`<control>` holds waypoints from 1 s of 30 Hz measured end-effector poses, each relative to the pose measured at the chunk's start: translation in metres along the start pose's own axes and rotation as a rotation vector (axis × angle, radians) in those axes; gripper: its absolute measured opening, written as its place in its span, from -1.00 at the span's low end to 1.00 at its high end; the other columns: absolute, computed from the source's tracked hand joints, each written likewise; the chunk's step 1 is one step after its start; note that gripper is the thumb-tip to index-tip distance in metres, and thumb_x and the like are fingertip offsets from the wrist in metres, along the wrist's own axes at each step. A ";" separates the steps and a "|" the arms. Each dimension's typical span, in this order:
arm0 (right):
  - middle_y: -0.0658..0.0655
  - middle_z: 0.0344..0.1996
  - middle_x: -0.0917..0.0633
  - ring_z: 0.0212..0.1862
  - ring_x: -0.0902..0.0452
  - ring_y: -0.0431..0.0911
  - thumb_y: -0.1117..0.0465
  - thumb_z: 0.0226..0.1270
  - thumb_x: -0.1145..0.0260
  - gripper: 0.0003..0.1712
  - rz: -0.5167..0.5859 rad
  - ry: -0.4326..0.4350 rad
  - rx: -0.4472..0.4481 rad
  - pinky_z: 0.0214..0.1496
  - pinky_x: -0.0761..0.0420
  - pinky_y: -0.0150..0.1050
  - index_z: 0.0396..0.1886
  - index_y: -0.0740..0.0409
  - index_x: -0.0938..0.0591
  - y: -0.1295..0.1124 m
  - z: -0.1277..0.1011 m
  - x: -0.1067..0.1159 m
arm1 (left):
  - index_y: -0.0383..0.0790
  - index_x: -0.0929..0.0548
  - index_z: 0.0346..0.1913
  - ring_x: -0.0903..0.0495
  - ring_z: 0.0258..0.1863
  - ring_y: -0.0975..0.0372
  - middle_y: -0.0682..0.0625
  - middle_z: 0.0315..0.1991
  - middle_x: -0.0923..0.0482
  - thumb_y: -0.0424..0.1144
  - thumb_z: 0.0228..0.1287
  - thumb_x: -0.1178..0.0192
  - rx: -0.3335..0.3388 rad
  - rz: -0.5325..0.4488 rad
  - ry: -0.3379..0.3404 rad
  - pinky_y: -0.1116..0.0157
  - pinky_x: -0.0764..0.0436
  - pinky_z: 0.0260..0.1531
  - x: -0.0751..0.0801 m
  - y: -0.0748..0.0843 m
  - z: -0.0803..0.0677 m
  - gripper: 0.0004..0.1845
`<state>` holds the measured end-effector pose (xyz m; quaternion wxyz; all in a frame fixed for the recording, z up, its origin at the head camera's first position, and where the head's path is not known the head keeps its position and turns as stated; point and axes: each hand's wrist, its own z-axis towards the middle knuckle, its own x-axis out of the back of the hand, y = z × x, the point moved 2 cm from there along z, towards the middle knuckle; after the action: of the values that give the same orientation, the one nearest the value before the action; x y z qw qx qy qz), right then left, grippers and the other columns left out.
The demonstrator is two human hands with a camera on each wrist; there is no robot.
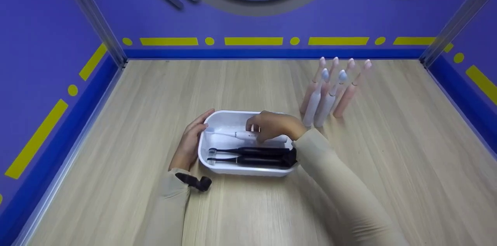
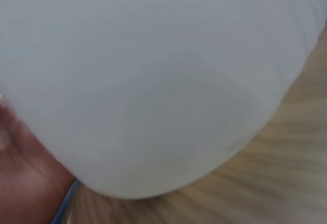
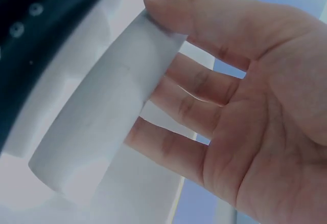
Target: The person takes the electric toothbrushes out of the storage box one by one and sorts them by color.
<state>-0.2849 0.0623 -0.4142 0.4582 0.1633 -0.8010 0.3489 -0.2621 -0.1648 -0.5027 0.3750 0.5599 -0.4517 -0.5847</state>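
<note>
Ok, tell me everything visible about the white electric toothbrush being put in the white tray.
The white electric toothbrush is slim, smooth, plastic-looking, with a narrow neck and brush head pointing left. It lies roughly level across the white rectangular plastic tray, behind two black toothbrushes. The right hand holds its thick handle end between thumb and fingers; whether it touches the tray floor cannot be told.

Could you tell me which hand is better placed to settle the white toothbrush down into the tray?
The right hand, probably: its thumb and fingers already hold the white toothbrush over the tray. The left hand only rests against the tray's left wall.
</note>
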 end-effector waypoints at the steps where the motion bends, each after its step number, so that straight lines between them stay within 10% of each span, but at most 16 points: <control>1: 0.14 -0.16 -0.69 -0.13 -0.57 -0.05 0.32 0.01 -0.37 -0.62 0.004 -0.001 -0.003 -0.10 -0.57 -0.21 -0.09 0.17 -0.63 0.000 -0.001 0.001 | -0.39 -0.28 0.39 -0.21 0.41 0.17 -0.18 0.45 -0.20 -0.45 0.30 0.22 0.002 0.000 0.001 0.35 -0.25 0.33 0.000 0.000 0.000 -0.44; 30: 0.15 -0.17 -0.71 -0.13 -0.62 -0.05 0.24 0.22 -0.36 -0.58 0.099 0.266 0.149 -0.04 -0.62 -0.11 0.08 0.24 -0.58 0.009 -0.039 0.020 | -0.36 -0.28 0.40 -0.06 0.50 0.11 -0.13 0.47 -0.16 -0.43 0.34 0.24 0.006 0.053 0.000 0.17 -0.02 0.49 0.000 0.000 0.000 -0.45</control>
<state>-0.2763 0.0976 -0.3881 0.5292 0.1096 -0.7121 0.4482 -0.2620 -0.1651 -0.5023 0.3886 0.5488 -0.4682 -0.5733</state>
